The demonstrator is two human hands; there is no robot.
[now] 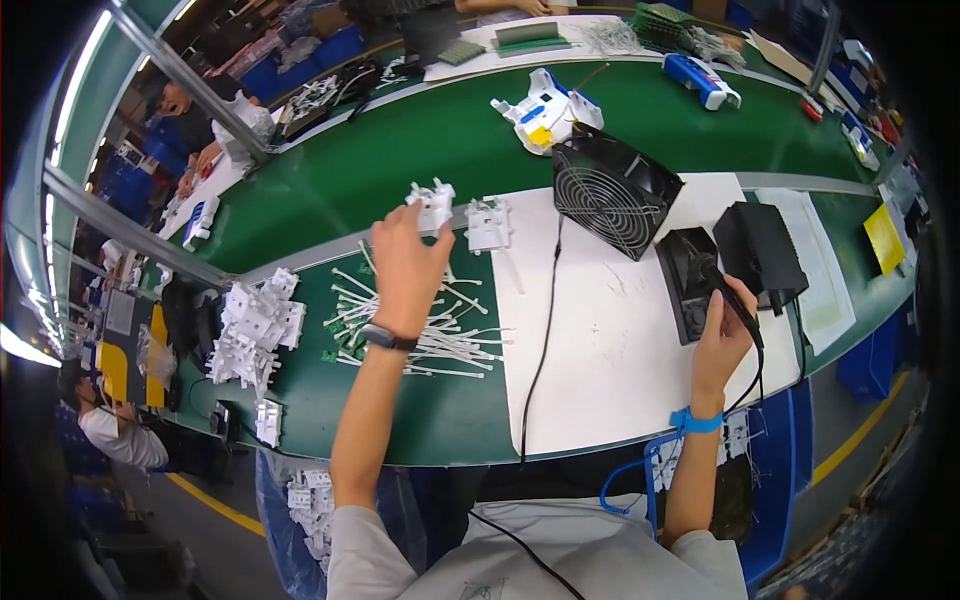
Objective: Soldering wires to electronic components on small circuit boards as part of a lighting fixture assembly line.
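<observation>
My left hand reaches over the bench, thumb and fingers at the edges of a small white plastic part. A similar white plastic part lies just to its right, on the corner of a white sheet. Below my left hand spreads a heap of white cables with small green circuit boards at their ends. My right hand is closed round a black soldering iron. The iron's front end is at its black stand; its tip is hidden.
A black fan with a wire grille stands at the sheet's back edge, beside a black box-shaped unit. White parts are piled at the left. Behind, a green conveyor carries blue-and-white housings. A blue bin sits lower right.
</observation>
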